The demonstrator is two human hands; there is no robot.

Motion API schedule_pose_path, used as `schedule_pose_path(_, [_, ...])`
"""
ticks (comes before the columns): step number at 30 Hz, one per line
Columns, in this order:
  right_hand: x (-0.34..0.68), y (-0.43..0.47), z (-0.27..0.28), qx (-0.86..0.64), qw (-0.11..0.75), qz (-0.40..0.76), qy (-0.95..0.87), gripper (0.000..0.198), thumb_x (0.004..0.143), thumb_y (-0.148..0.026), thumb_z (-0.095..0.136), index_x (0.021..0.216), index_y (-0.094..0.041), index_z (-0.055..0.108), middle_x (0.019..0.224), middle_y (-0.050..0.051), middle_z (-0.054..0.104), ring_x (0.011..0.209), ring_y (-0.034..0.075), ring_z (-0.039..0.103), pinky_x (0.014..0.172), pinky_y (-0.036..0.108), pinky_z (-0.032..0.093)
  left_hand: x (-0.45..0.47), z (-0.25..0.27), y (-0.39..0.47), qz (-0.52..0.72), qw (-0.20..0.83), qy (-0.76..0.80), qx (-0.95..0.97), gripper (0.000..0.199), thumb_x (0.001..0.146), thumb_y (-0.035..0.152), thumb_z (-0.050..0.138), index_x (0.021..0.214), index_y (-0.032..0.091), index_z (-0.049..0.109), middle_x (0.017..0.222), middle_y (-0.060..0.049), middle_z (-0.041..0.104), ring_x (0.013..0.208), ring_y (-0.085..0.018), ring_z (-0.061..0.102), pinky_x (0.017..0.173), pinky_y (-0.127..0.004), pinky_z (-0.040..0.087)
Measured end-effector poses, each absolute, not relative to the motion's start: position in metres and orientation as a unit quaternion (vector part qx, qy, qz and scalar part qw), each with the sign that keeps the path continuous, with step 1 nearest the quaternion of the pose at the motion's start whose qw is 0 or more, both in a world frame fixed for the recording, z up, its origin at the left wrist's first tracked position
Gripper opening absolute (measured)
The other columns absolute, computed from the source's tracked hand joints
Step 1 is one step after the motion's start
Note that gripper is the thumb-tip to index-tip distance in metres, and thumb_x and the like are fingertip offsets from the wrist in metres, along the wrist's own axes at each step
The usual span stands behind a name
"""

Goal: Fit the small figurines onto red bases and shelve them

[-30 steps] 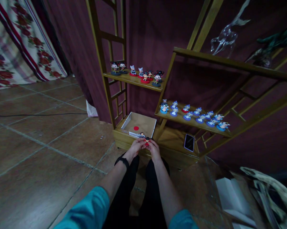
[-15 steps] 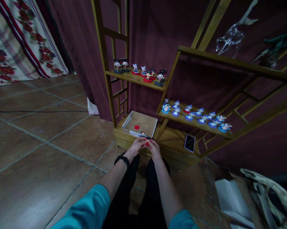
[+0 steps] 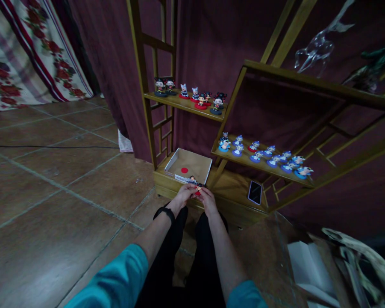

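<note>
Between my fingertips is a small dark-haired figurine (image 3: 198, 187) with red at its base. My left hand (image 3: 186, 193) pinches it from the left, and my right hand (image 3: 208, 199) grips its right side. Both hands are closed on it, just in front of the near wall of a shallow cardboard box (image 3: 206, 161). Inside the box lie a red disc (image 3: 184, 170) and another figurine (image 3: 192, 179) near the front edge, partly hidden.
A wooden shelf unit (image 3: 186, 104) stands ahead, with several figurines on its left and right (image 3: 256, 156) shelves. A phone (image 3: 254, 192) lies on the lower board. Above right stands a clear glass animal (image 3: 315, 50). White packaging (image 3: 310, 267) sits on the floor at right.
The view has shifted slightly, so the shelves sit a little further right. Both hands stay in nearly the same place, still holding the figurine.
</note>
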State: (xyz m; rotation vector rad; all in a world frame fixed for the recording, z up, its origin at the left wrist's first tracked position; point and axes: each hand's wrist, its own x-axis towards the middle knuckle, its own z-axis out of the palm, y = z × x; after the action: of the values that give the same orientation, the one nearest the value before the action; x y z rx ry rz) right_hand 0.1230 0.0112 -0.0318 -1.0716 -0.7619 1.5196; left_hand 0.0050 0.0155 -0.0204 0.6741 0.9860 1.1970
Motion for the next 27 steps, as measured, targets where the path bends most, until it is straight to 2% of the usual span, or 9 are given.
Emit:
schedule_pose_path(6, [0.123,0.01,-0.032,-0.451,0.53,0.638,-0.33,0.035,0.06,-0.034,0.068,0.091,-0.02,0.062,0.079,0.002,0.068,0.069,0.014,0.064,0.062,0.026,0.051,0.006,-0.02,0.015,0.533,0.664,0.432,0.298,0.025,0.054,0.018,0.074,0.075,0.011,0.06,0.065,-0.003,0.063,0.049,-0.007,0.054,0.048,-0.017,0.041])
schedule_pose_path(12, [0.12,0.011,-0.033,-0.428,0.559,0.607,-0.369,0.042,0.063,-0.034,0.064,0.103,-0.025,0.057,0.1,0.002,0.065,0.083,0.017,0.062,0.068,0.03,0.051,0.012,-0.02,0.012,0.556,0.646,0.432,0.294,0.025,0.057,0.016,0.071,0.079,0.012,0.059,0.064,-0.001,0.062,0.053,-0.009,0.056,0.053,-0.02,0.044])
schedule_pose_path(15, [0.119,0.014,-0.036,-0.438,0.571,0.574,-0.391,0.042,0.06,-0.032,0.065,0.1,-0.022,0.059,0.097,0.003,0.066,0.086,0.019,0.061,0.073,0.032,0.049,0.014,-0.023,0.013,0.576,0.62,0.438,0.303,0.026,0.058,0.012,0.068,0.081,0.012,0.057,0.059,0.001,0.06,0.049,-0.008,0.054,0.052,-0.019,0.042])
schedule_pose_path(20, [0.117,0.017,-0.039,-0.47,0.589,0.515,-0.41,0.04,0.058,-0.032,0.065,0.095,-0.017,0.06,0.09,0.004,0.067,0.082,0.017,0.059,0.076,0.032,0.045,0.017,-0.028,0.019,0.601,0.581,0.452,0.312,0.031,0.058,0.002,0.061,0.085,0.014,0.052,0.055,0.005,0.057,0.046,-0.007,0.051,0.049,-0.017,0.039])
schedule_pose_path(27, [0.119,0.019,-0.041,-0.483,0.593,0.455,-0.456,0.04,0.058,-0.032,0.064,0.096,-0.018,0.06,0.085,0.003,0.066,0.076,0.016,0.058,0.07,0.029,0.046,0.019,-0.03,0.022,0.596,0.551,0.477,0.339,0.022,0.057,-0.004,0.054,0.072,0.013,0.053,0.056,0.003,0.059,0.045,-0.006,0.049,0.048,-0.017,0.037])
